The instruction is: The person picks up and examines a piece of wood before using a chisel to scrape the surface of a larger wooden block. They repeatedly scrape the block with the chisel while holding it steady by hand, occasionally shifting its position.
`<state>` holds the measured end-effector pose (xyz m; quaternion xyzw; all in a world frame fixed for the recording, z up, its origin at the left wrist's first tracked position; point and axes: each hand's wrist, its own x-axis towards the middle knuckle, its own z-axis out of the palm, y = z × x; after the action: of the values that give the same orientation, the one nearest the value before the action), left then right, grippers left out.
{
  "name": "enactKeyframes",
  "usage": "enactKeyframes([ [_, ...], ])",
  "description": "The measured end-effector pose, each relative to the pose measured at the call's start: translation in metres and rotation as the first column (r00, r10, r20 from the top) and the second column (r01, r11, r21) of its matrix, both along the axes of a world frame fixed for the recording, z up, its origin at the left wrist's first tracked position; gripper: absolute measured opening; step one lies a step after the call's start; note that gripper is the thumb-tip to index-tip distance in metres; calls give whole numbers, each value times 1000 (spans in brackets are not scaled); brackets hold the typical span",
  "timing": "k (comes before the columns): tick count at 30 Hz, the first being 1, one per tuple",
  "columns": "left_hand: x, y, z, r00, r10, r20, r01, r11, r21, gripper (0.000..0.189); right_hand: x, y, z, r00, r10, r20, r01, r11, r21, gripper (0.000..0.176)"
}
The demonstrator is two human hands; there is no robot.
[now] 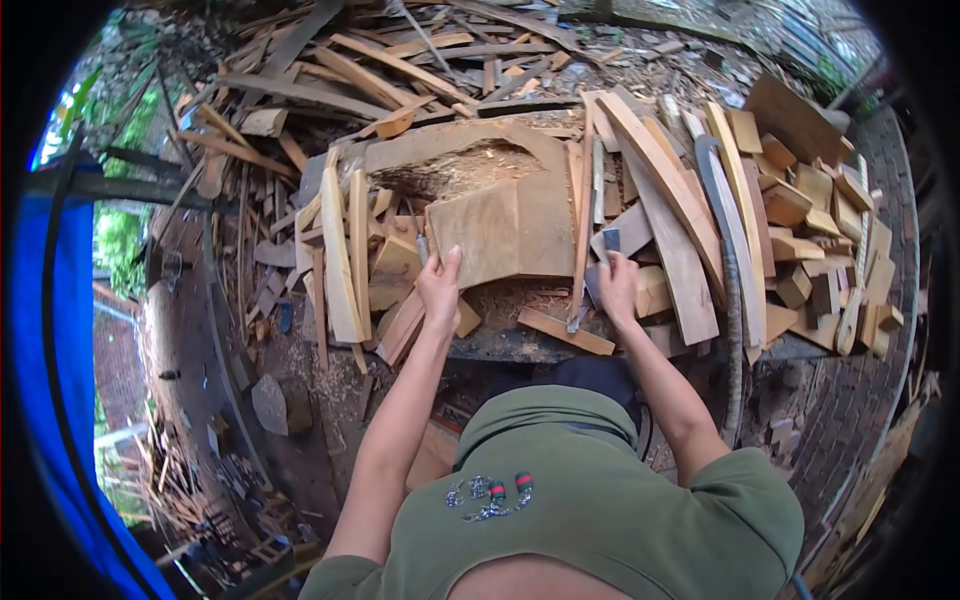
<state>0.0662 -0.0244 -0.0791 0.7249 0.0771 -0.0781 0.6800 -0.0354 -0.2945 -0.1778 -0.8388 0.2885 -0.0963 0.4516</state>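
Wearing a green shirt [600, 490], leaning in at a cluttered bench [500, 347]. At near edge: short wooden strip [566, 331] lying at a slant, wood chips close by. With left hand [439, 287]: fingers closed round a slim tool [422, 247], thumb up against near left corner of a pale wood block [475, 235]. Can't tell tool type, mostly hidden by fingers. With right hand [618, 286]: fingers curled shut round a dark-headed tool [611, 240], head pointing away from body, held to the right of the block and apart from it. Can't make out the handle. Block: between both hands, angled faces up, lying on bench against a larger board with a rough hollow [480, 165] just beyond. To left: long pale sticks [341, 265] over small offcuts. To right: long boards [665, 190] fanned out, then a curved grey strip [733, 250], then heaped blocks [800, 215]. Past bench: tangled scrap-wood pile [380, 80]. Far left: blue tarp [50, 350] hanging. Far upper right: corrugated sheeting [800, 45], blurred.
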Motion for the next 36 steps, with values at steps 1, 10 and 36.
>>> enactKeyframes([
  [1,0,5,-11,971,148,-190,-190,955,-229,28,-13,-3,-7,998,-47,-35,42,991,-125,38],
  [10,-28,6,-3,856,-111,-505,129,992,1,33,-29,-3,-13,972,19,-235,-103,930,-352,56],
  [36,36,-3,-4,934,-357,7,80,227,971,123,-33,-17,48,883,467,-46,-446,807,-388,47],
])
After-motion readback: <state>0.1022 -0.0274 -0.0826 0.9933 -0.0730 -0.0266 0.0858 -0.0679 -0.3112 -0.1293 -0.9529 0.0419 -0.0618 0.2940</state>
